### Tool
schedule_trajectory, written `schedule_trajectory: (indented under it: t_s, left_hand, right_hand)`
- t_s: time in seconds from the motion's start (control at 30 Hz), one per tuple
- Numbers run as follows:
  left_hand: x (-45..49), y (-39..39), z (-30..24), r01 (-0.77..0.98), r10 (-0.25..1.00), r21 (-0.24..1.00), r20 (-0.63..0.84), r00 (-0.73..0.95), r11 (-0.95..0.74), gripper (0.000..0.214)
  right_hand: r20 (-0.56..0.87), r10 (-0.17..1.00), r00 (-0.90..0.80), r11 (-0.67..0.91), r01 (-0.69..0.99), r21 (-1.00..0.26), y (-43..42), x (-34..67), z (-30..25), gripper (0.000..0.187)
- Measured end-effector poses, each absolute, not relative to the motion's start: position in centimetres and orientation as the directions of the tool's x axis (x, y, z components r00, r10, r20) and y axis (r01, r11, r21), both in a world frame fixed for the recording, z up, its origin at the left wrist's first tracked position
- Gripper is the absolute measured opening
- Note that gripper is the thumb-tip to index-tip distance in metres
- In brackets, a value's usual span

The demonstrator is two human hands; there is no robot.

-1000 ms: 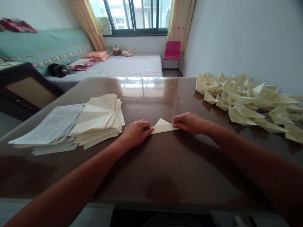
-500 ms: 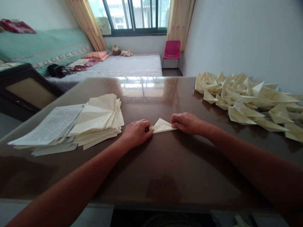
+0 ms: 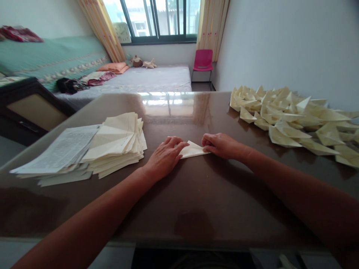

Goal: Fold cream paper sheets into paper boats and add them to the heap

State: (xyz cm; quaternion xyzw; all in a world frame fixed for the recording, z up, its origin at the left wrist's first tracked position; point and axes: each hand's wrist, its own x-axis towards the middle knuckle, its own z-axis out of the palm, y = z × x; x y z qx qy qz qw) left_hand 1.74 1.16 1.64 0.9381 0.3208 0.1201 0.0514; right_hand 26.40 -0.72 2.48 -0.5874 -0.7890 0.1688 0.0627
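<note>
A small folded piece of cream paper [image 3: 192, 150] lies on the brown tabletop, its peak pointing away from me. Over its left end rests my left hand [image 3: 166, 157], open, with the fingers stretched out and the thumb near the lower edge. At the right end my right hand [image 3: 220, 144] is closed in a pinch on the paper, its fingers curled. Both ends of the paper are partly hidden by my hands.
Stacked cream sheets [image 3: 116, 136] and printed pages [image 3: 60, 149] lie at the left of the glossy table [image 3: 193, 198]. Folded paper boats [image 3: 288, 112] are heaped at the right by the wall. Beyond are a bed [image 3: 165, 76] and a pink chair [image 3: 203, 60].
My left hand has uncurled from its grip on the paper's left end, and its fingers now reach over it. The right hand keeps its pinch in the same place.
</note>
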Motion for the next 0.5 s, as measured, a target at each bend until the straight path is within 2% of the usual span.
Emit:
schedule_trajectory:
  t_s: [0.1,0.17,0.37,0.43,0.5]
  left_hand:
    - [2.0,1.0,1.6,0.474,0.491,0.135,0.152,0.858,-0.870,0.035]
    - [2.1,0.8,1.5,0.445,0.454,0.097,0.115,0.884,-0.890,0.036]
    - [2.3,0.2,1.8,0.484,0.481,-0.066,0.062,0.875,-0.872,0.037]
    - [2.4,0.1,2.0,0.485,0.483,-0.094,0.048,0.874,-0.869,0.037]
    - [2.4,0.0,2.1,0.483,0.481,-0.101,0.042,0.876,-0.870,0.038]
  right_hand:
    - [-0.097,0.949,-0.299,0.252,0.909,-0.332,-0.8,26.3,2.6,0.011]
    - [-0.095,0.950,-0.298,0.253,0.911,-0.327,-0.9,26.3,2.5,0.011]
    - [-0.081,0.952,-0.295,0.258,0.917,-0.305,-0.9,26.4,2.5,0.011]
    - [-0.022,0.946,-0.323,0.307,0.918,-0.250,-1.3,26.2,2.8,0.011]
    - [0.063,0.923,-0.380,0.385,0.913,-0.136,-2.1,25.5,3.3,0.014]
